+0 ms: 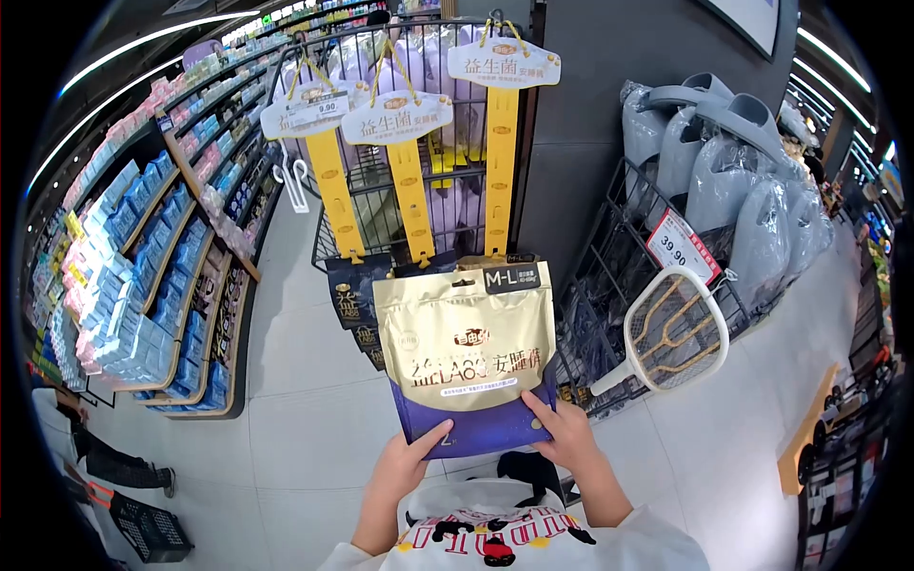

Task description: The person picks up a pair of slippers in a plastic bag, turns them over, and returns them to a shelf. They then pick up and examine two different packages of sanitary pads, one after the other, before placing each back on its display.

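Observation:
A gold and purple pack of sleep pants (466, 328), marked M-L, is held upright in front of my chest, its printed front facing me. My left hand (402, 463) grips its lower left corner, with the thumb on the front. At the lower right edge my right hand (568, 435) pinches it the same way. The other fingers of both hands are mostly hidden behind the pack. Just beyond it hang dark packs (354, 297) on yellow display strips (411, 195), partly covered by the pack I hold.
A black wire rack (367, 181) carries the strips and white signs (397, 118). To the right, a wire bin holds bagged grey slippers (743, 181), with an electric swatter (678, 328) on its side. Stocked shelves (162, 276) curve along the left. Someone's leg (124, 463) and a basket (148, 525) show lower left.

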{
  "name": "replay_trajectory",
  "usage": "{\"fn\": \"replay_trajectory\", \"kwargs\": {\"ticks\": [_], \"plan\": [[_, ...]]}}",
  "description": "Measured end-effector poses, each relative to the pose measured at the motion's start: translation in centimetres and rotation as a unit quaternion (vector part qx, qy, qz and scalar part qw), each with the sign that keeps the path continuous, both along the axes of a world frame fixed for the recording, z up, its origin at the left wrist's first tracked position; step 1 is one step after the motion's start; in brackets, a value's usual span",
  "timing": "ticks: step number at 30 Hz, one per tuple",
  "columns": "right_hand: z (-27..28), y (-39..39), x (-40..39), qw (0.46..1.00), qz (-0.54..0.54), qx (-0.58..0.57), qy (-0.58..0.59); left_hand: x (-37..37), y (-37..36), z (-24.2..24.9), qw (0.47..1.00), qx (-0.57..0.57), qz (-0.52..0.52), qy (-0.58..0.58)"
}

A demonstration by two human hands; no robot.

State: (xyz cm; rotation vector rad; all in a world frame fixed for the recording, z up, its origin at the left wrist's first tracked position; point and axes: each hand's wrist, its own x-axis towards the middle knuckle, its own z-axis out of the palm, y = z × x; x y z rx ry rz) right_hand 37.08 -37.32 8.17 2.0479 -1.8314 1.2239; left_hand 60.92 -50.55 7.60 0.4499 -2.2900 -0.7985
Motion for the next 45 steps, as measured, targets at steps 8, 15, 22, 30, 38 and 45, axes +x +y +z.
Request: {"fn": "replay_trajectory", "kwargs": {"ticks": [8,15,22,30,38,45], "plan": [[1.0,1.2,1.8,1.000,-0.004,-0.008,0.009,1.5,0.3,1.2,0.999,-0.005,-0.034,-0.003],[1.1,1.6,3.4,0.998,0.009,0.013,-0.053,2.4,0.5,1.0,0.999,0.016,-0.021,0.041],[0.4,1.0,4.3,0.995,0.028,-0.020,-0.093,3.4,1.6,0.3,0.994,0.024,0.025,0.108],[-1.1,-1.9,5.0,0.981,0.079,-0.033,-0.173,4.3,1.1,-0.4,0.983,0.039,0.098,0.150],[-1.0,-3.1,4.0,0.972,0.088,-0.029,-0.214,3.6,0.8,1.2,0.982,0.050,0.122,0.133],[-0.2,-4.8,2.5,0.972,0.093,-0.031,-0.212,1.6,-1.5,0.3,0.973,0.115,0.112,0.165]]}}
